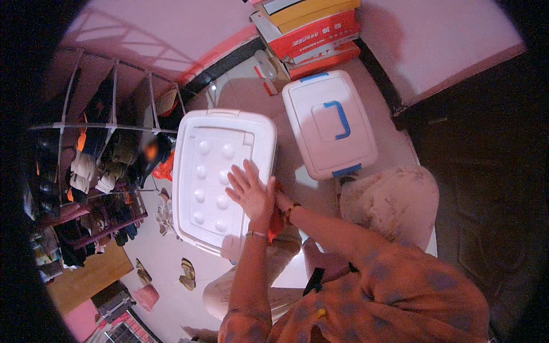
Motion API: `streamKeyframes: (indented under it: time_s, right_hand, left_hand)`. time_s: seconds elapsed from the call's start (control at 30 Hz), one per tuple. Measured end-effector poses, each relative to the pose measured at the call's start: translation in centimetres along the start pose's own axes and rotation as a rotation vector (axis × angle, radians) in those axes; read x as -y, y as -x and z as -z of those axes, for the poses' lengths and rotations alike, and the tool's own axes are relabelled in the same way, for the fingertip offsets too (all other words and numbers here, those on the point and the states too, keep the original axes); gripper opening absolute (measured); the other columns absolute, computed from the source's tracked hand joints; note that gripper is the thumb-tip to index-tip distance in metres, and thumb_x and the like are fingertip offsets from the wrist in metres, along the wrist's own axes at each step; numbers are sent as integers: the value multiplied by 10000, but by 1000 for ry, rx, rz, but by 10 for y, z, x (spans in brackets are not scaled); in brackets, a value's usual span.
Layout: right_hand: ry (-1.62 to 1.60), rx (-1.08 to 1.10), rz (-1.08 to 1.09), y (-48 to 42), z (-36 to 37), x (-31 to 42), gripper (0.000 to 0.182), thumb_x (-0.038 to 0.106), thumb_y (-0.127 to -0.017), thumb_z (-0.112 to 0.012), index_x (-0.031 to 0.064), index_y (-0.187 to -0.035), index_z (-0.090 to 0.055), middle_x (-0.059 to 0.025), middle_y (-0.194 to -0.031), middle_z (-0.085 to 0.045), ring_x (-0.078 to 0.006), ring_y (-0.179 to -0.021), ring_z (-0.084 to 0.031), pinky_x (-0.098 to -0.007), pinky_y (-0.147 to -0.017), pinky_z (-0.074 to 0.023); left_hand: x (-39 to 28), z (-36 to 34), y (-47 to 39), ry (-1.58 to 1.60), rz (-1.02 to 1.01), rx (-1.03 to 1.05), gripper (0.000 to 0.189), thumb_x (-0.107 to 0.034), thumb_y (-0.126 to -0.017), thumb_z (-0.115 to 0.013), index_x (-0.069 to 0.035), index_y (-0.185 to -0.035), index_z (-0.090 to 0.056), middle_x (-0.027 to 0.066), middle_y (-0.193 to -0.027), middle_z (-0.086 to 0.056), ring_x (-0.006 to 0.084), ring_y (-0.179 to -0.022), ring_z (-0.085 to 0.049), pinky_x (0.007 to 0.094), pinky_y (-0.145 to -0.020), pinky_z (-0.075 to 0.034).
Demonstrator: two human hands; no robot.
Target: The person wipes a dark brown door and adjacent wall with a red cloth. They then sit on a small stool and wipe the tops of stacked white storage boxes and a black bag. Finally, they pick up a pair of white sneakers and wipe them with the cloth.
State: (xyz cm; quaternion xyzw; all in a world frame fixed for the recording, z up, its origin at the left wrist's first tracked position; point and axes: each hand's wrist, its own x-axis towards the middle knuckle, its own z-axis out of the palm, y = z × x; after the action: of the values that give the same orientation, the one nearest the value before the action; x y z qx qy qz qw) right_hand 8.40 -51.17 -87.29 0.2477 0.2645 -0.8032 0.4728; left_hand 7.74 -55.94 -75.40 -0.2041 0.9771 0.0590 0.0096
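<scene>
A white plastic storage box with a raised-bump lid (210, 128) lies before me. My left hand (250, 193), palm down with fingers spread, rests on or just above the right part of this lid; contact cannot be made out for certain. My right hand (282, 200) is beside the box's right side, partly hidden behind my left wrist, so its fingers cannot be made out. Red material (276, 227) shows just below the hands. To the right stands a second lidded storage box (315, 148) with a blue handle and blue latches.
Stacked shoe boxes (315, 38) stand by the far wall. A metal rack (113, 126) with shoes fills the left side. Sandals (187, 274) and a pink basket-like thing (146, 297) are on the tiled floor at lower left. A dark door (476, 193) is at the right.
</scene>
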Motion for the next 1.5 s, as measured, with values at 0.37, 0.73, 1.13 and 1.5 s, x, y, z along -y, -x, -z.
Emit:
streamKeyframes:
  time_s: [0.37, 0.73, 1.13, 1.5]
  right_hand:
    - [-27, -18, 203, 36, -51, 86, 600, 581, -916, -449, 83, -1227, -578, -86, -1086, -639, -218, -973, -598, -359, -880, -464]
    - [333, 13, 217, 53, -8, -41, 418, 490, -918, -491, 109, -826, -637, -29, -720, -627, -179, -600, -574, -346, -589, -482]
    - [529, -185, 667, 77, -48, 61, 299, 302, -977, -487, 104, -1194, -542, -77, -1150, -595, -213, -1092, -569, -398, -880, -509]
    - [919, -113, 92, 106, -39, -31, 352, 252, -885, -582, 78, -1188, -536, -52, -1111, -612, -191, -928, -620, -362, -701, -530]
  left_hand:
    - [-2, 12, -71, 653, -42, -16, 553, -348, -957, -500, -69, -1424, -400, 205, -1478, -338, 358, -1395, -256, 535, -1119, -164]
    - [111, 13, 67, 1440, 995, -195, 538, -320, -909, -626, -6, -1302, -436, 144, -1189, -552, 302, -1085, -545, 467, -923, -464]
    - [132, -17, 94, 1815, 862, 88, 451, -416, -935, -579, -39, -1176, -527, 100, -1081, -591, 244, -945, -605, 426, -788, -533]
    - [127, -33, 108, 1482, 850, -105, 545, -455, -892, -646, 88, -893, -598, 89, -798, -616, 158, -680, -562, 300, -606, -488]
